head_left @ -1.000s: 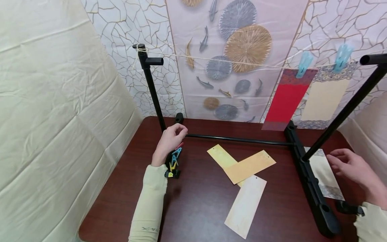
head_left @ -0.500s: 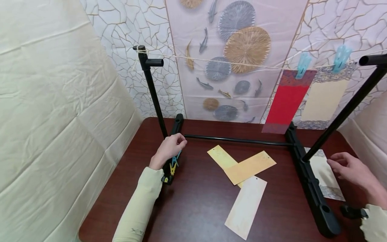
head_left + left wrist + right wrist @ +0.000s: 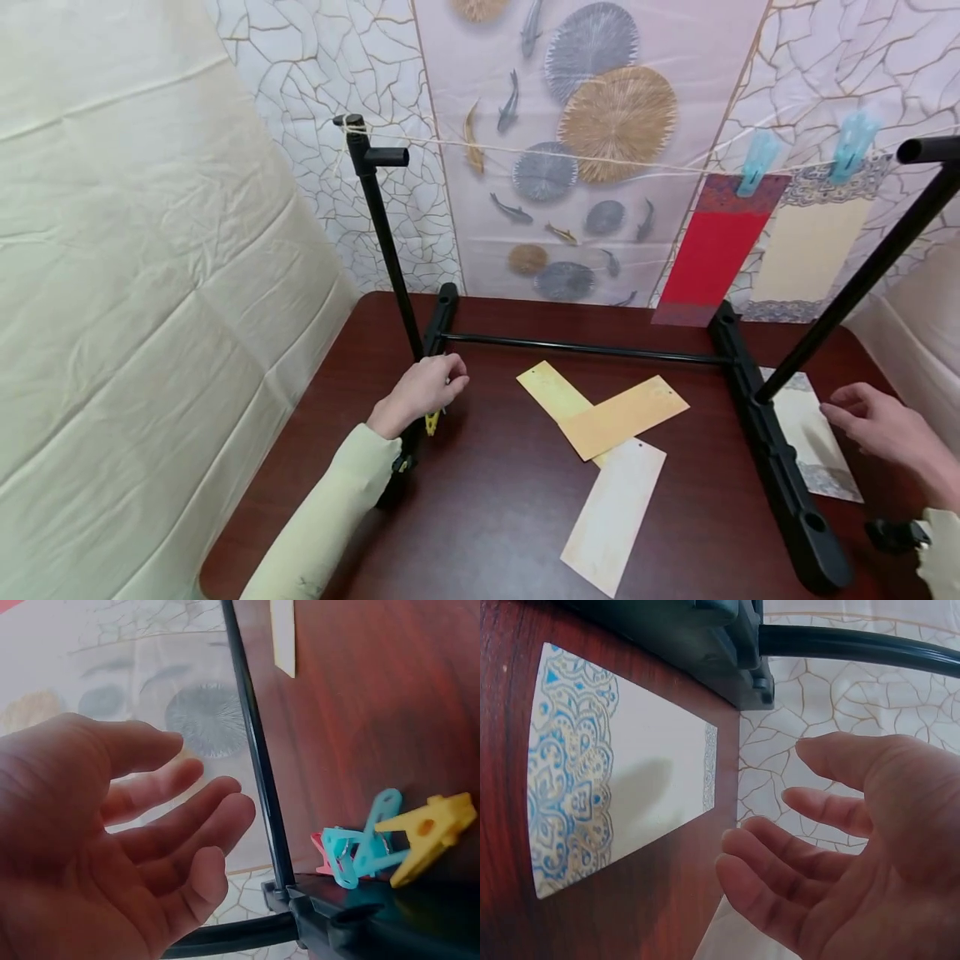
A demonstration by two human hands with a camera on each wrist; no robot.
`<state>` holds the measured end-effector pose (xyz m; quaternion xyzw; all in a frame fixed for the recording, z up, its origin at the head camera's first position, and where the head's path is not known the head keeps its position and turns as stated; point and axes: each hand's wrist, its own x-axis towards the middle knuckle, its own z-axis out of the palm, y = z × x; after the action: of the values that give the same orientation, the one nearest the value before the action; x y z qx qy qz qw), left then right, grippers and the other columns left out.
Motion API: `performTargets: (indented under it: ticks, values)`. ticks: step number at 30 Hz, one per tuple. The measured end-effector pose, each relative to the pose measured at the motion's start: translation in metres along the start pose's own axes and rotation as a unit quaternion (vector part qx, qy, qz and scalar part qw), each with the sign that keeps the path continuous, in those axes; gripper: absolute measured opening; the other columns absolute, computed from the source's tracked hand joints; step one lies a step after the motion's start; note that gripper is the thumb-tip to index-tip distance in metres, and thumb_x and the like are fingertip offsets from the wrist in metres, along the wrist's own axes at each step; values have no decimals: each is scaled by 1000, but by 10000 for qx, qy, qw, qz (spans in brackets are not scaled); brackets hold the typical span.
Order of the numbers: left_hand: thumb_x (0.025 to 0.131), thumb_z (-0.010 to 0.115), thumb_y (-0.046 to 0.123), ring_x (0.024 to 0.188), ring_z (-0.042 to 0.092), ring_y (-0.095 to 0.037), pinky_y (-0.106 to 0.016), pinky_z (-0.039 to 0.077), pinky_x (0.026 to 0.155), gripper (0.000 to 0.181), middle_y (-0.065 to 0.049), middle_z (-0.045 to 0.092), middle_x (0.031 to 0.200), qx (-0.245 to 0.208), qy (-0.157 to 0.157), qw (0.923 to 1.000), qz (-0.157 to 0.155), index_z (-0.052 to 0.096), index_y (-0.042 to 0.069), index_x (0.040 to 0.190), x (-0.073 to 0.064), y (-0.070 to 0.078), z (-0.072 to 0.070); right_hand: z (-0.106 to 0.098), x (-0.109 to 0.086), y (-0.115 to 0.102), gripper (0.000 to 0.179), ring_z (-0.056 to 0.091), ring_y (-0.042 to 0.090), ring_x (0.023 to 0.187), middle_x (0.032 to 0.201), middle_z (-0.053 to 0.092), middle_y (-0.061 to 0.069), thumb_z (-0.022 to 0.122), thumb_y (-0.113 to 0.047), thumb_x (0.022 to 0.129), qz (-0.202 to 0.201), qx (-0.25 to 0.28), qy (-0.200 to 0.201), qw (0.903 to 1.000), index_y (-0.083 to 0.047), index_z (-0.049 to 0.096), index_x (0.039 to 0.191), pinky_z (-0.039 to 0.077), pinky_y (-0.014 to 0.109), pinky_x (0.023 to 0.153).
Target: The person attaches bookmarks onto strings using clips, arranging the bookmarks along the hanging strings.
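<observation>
My left hand (image 3: 422, 392), fingers loosely bent with nothing between them, hovers over the left foot of a black stand. Beneath it, several plastic clothespins lie beside that foot: a yellow clothespin (image 3: 429, 834), a blue clothespin (image 3: 369, 844) and a partly hidden red clothespin (image 3: 321, 852). Out to the right, my right hand (image 3: 892, 433) holds nothing, its fingers softly curved. It hangs beside a white card with a blue lace pattern (image 3: 656, 742), flat on the table and apart from the fingers.
A string (image 3: 517, 150) runs between the stand's posts. From it hang a red card (image 3: 716, 250) and a cream card (image 3: 810, 250), each under a light blue clothespin. Mid-table, a yellow card (image 3: 551, 387), an orange card (image 3: 622, 417) and a whitish card (image 3: 615, 517) overlap.
My left hand has come lower and nearer to me, now covering most of the clothespins in the head view. The right hand has hardly moved.
</observation>
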<state>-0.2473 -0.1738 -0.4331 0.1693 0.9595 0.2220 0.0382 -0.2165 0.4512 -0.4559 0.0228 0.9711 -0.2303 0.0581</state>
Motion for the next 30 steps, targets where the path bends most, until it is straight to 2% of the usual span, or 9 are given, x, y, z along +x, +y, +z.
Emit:
performTargets:
  ticks: [3,6,8,11,14,19,22,26,30]
  values:
    - [96,63,23,57,54,-10,-29,46,57,10,3,62,78,585,161,9981,142,65,14,99,-8,-1,5,-1,3,-2,50,62,24,66,96,59,39,55,-33,100,-164,-85,-10,9998,14,44,113,53,35,53]
    - [94,65,23,61,57,-12,-31,48,55,10,1,61,74,1290,206,9912,211,64,14,92,-17,-1,11,0,6,-5,50,62,22,65,96,60,37,54,-34,100,-298,-176,-97,9994,14,45,112,52,34,52]
    - [92,67,25,61,59,-16,-34,49,53,14,-1,61,72,1741,177,9845,91,62,14,88,-23,1,15,2,8,-7,52,60,21,63,94,61,37,54,-36,100,-316,-230,-147,9991,14,46,112,51,34,52]
    - [91,69,28,58,60,-22,-37,48,48,19,-5,59,67,2095,-77,9774,-277,61,12,85,-29,1,18,3,11,-8,57,58,19,60,95,60,36,51,-42,100,-282,-316,-226,9988,14,45,112,49,34,52]
    - [91,70,29,55,57,-22,-37,47,48,21,-6,56,65,2030,-421,9769,-517,61,11,83,-34,3,20,5,11,-6,62,60,21,63,98,58,37,50,-46,100,-262,-323,-335,9986,14,44,113,50,34,53]
    - [92,69,29,55,50,-16,-30,41,50,23,-3,52,64,1622,-985,9797,-648,60,11,81,-37,4,21,9,13,-2,64,63,25,72,103,55,40,52,-45,99,-305,-246,-581,9975,16,42,117,53,34,54]
    - [92,70,27,53,50,-16,-30,41,50,23,-4,52,63,1569,-954,9808,-664,60,10,80,-37,3,21,12,15,-1,67,61,23,68,97,57,36,53,-47,98,-327,-391,-599,9969,16,41,117,49,33,54]
    - [92,69,25,52,50,-18,-32,43,49,23,-5,52,61,1596,-791,9818,-652,61,10,76,-35,0,23,15,16,-2,71,54,24,67,82,52,22,53,-53,96,-262,-554,-686,9958,15,40,111,42,33,55]
    - [92,69,24,54,54,-20,-35,47,52,22,-8,56,64,1660,-658,9823,-573,61,9,78,-33,-2,25,16,15,-4,83,54,30,72,79,49,21,55,-67,88,335,-646,-1209,9900,13,37,105,43,36,58]
